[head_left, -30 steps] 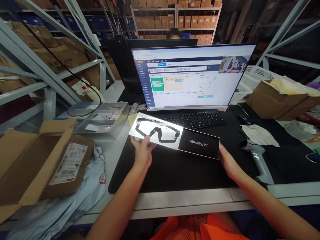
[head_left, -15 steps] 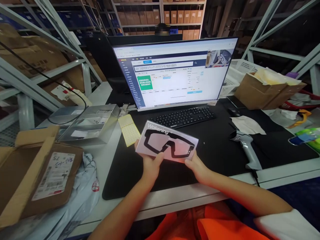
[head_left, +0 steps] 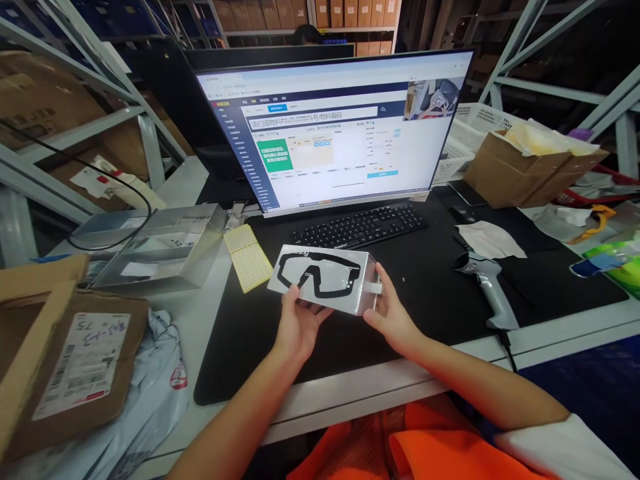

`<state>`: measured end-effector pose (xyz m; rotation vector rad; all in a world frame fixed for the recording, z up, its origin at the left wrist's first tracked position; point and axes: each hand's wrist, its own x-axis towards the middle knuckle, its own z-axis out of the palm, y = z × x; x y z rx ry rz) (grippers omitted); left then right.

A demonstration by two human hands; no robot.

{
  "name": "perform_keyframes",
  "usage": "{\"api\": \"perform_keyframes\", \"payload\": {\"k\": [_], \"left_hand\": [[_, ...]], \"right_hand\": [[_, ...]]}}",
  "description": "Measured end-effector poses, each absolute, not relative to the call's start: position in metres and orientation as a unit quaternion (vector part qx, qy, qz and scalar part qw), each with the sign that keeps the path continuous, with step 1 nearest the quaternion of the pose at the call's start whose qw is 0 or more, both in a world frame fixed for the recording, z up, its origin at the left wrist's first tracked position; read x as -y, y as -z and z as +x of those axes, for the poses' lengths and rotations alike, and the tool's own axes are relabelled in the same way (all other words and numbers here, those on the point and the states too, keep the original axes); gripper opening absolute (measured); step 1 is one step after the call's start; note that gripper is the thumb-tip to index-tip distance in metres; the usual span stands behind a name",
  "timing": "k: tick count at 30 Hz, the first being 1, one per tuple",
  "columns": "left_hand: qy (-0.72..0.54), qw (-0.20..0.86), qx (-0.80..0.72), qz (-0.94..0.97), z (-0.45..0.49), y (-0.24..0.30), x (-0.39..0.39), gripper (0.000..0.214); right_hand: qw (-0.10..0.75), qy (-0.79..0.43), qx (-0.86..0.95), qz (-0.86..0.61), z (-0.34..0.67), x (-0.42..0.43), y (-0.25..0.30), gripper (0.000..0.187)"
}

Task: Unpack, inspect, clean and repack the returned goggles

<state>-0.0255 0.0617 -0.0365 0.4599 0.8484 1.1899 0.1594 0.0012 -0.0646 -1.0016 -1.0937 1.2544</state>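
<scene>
A silvery goggles box [head_left: 327, 283], printed with black-framed goggles, is held above the black desk mat in both hands. My left hand [head_left: 297, 327] grips its lower edge, the thumb on the printed front and the other fingers underneath. At the box's right end, my right hand [head_left: 393, 313] holds it with thumb and fingers on the side, beside a small pale tab. Behind the box lies a black keyboard [head_left: 360, 227] in front of the lit monitor [head_left: 330, 147]. A yellow label sheet [head_left: 247, 257] lies just left of the box.
A grey barcode scanner [head_left: 487, 287] and a white cloth [head_left: 493, 240] lie on the mat at right. Cardboard boxes [head_left: 525, 173] and white baskets [head_left: 480, 123] stand behind them. On the left are a clear tray [head_left: 165, 247], an opened carton [head_left: 75, 360] and a plastic mailer [head_left: 155, 380].
Both hands have turned the goggles box so its right end now shows. My right hand has moved up that end, and my left hand's fingers have shifted beneath it.
</scene>
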Motion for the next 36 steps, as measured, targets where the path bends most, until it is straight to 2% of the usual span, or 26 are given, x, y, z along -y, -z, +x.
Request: {"api": "perform_keyframes", "payload": {"k": [4,6,8,11,13,21,30,36], "left_hand": [[-0.529,0.721,-0.393,0.214,-0.023,0.042,-0.062,0.043],[-0.553,0.702,-0.388,0.226,-0.023,0.043,-0.062,0.045],[-0.591,0.669,-0.376,0.248,-0.024,0.044,-0.061,0.051],[-0.639,0.614,-0.360,0.291,-0.026,0.044,-0.062,0.061],[-0.658,0.583,-0.358,0.315,-0.026,0.045,-0.062,0.067],[-0.659,0.527,-0.372,0.388,-0.026,0.056,-0.058,0.083],[-0.642,0.554,-0.395,0.352,-0.021,0.052,-0.052,0.085],[-0.644,0.538,-0.389,0.380,-0.023,0.056,-0.056,0.094]], "right_hand": [[0.563,-0.533,0.449,-0.445,0.165,0.001,0.063,0.112],[0.560,-0.513,0.455,-0.465,0.168,0.002,0.062,0.101],[0.555,-0.447,0.482,-0.509,0.171,0.003,0.059,0.079],[0.534,-0.325,0.547,-0.557,0.174,0.004,0.053,0.029],[0.518,-0.312,0.582,-0.544,0.175,0.004,0.050,0.011],[0.456,-0.352,0.575,-0.581,0.179,-0.004,0.048,0.043],[0.510,-0.447,0.539,-0.499,0.184,-0.003,0.054,0.049],[0.512,-0.436,0.543,-0.502,0.184,-0.004,0.055,0.048]]}}
